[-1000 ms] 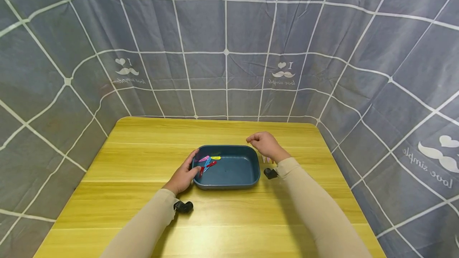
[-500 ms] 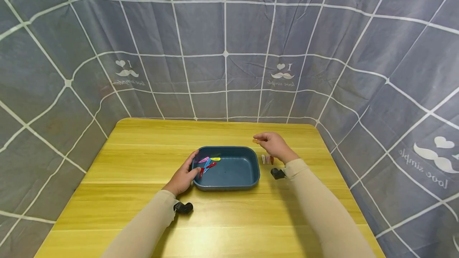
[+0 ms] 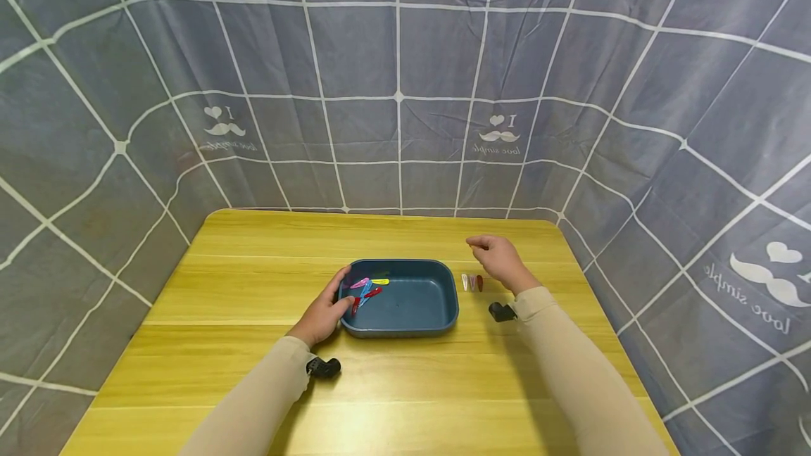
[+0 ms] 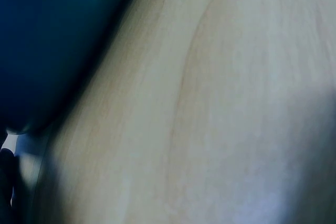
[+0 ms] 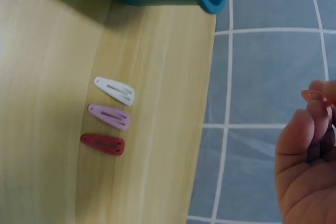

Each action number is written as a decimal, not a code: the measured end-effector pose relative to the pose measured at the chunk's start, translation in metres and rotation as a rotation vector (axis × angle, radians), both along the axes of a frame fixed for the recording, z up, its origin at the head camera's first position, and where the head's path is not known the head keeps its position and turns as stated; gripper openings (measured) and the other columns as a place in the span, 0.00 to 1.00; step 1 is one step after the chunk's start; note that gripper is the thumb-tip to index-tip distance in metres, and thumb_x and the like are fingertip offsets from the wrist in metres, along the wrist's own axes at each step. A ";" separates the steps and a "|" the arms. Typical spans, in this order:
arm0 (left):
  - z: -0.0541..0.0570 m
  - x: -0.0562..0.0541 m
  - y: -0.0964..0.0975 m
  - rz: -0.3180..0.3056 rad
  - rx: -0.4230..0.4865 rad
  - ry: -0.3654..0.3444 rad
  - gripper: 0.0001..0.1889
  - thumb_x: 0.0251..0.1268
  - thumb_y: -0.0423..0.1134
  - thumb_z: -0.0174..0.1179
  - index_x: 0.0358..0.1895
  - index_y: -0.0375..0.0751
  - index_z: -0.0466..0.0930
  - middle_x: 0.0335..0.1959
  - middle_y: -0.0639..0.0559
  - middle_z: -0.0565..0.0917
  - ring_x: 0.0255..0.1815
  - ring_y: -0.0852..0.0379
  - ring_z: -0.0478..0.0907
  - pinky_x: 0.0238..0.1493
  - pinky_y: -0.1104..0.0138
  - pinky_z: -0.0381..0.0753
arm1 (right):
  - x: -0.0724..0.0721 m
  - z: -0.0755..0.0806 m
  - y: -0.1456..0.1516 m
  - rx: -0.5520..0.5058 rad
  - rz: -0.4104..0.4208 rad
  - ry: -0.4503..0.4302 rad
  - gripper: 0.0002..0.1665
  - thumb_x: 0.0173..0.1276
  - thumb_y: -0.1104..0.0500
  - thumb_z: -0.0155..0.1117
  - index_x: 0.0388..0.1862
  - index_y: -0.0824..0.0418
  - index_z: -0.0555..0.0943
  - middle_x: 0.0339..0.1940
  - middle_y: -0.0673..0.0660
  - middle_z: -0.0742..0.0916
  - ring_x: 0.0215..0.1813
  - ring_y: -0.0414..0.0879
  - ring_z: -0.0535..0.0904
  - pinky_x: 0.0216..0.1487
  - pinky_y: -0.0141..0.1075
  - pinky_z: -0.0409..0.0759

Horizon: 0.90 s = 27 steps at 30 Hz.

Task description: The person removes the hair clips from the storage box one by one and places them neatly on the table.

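Observation:
My left hand (image 3: 324, 312) holds the left end of a dark blue plastic tray (image 3: 412, 333), its thumb over the rim. Inside, near that thumb, lie several snap hair clips: pink (image 3: 360, 283), yellow (image 3: 380, 281), blue (image 3: 364, 292) and red (image 3: 374, 292). Right of the tray, my right hand (image 3: 498, 260) is raised over the table, pinching an orange hair clip (image 5: 308, 95) between thumb and fingers. Below it a white hair clip (image 5: 116, 91), a light purple one (image 5: 109, 116) and a dark red one (image 5: 103, 144) lie side by side on the wood.
The wooden table (image 3: 405, 385) carries the tray near its middle. A grey curtain (image 3: 355, 55) with white grid lines hangs behind and along both sides. Only the tray's outer wall (image 4: 58, 30) and tabletop show clearly in the left wrist view.
My right hand has moved right, away from the tray's far right corner, carrying the orange hair clip. The clips beside the tray have come into fuller view. The left hand stays put.

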State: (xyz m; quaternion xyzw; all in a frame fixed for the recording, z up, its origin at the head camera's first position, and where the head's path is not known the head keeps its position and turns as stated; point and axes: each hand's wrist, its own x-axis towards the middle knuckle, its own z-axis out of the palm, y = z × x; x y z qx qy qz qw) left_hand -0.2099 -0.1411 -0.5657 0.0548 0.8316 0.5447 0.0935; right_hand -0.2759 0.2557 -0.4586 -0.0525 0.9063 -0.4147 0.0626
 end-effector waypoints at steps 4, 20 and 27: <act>0.000 0.001 0.000 0.003 -0.015 -0.003 0.37 0.82 0.45 0.52 0.86 0.71 0.48 0.88 0.44 0.52 0.87 0.36 0.51 0.83 0.37 0.53 | 0.002 -0.003 0.010 -0.018 -0.035 0.000 0.25 0.83 0.55 0.55 0.73 0.61 0.79 0.71 0.65 0.83 0.64 0.61 0.82 0.49 0.43 0.82; 0.004 -0.003 0.000 -0.002 -0.041 0.008 0.36 0.82 0.47 0.53 0.85 0.72 0.48 0.88 0.43 0.52 0.86 0.34 0.52 0.82 0.36 0.53 | 0.003 -0.025 0.058 -0.048 -0.059 -0.039 0.22 0.82 0.60 0.57 0.67 0.71 0.79 0.50 0.72 0.86 0.52 0.66 0.83 0.58 0.56 0.85; 0.004 -0.002 0.000 -0.010 -0.034 -0.004 0.36 0.82 0.45 0.52 0.86 0.71 0.48 0.88 0.43 0.50 0.87 0.35 0.51 0.83 0.37 0.52 | 0.005 -0.049 0.068 -0.075 -0.061 -0.124 0.23 0.79 0.65 0.58 0.67 0.76 0.77 0.49 0.69 0.87 0.48 0.56 0.86 0.53 0.46 0.88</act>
